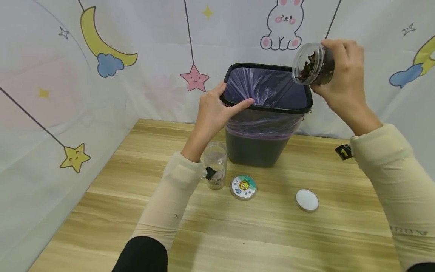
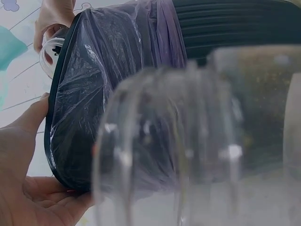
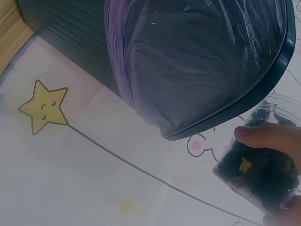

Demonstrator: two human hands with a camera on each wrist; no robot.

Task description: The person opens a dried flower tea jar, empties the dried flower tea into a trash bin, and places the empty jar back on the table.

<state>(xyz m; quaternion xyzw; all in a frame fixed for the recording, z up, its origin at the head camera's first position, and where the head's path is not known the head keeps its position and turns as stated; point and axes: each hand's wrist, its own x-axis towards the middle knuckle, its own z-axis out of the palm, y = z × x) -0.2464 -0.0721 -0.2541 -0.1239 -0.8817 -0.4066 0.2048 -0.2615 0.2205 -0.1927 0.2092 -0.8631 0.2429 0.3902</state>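
Note:
My left hand (image 1: 215, 107) grips the near left corner of a dark trash bin (image 1: 256, 149), its thumb along the rim. A purplish plastic liner (image 2: 141, 42) covers the inside and folds down over the outside. Above the right rim, my right hand (image 1: 346, 71) holds a clear jar (image 1: 307, 64) tipped sideways, its mouth towards the bin. Dark dried flakes (image 1: 307, 68) lie inside that jar; in the right wrist view they fill much of the jar (image 3: 258, 174).
A second clear jar (image 1: 216, 162) stands upright below my left wrist, blurred and large in the left wrist view. A lid with a sunflower picture (image 1: 243, 187) and a white lid (image 1: 307, 200) lie on the wooden table (image 1: 258, 241). Behind hangs a printed cloth (image 1: 153, 56).

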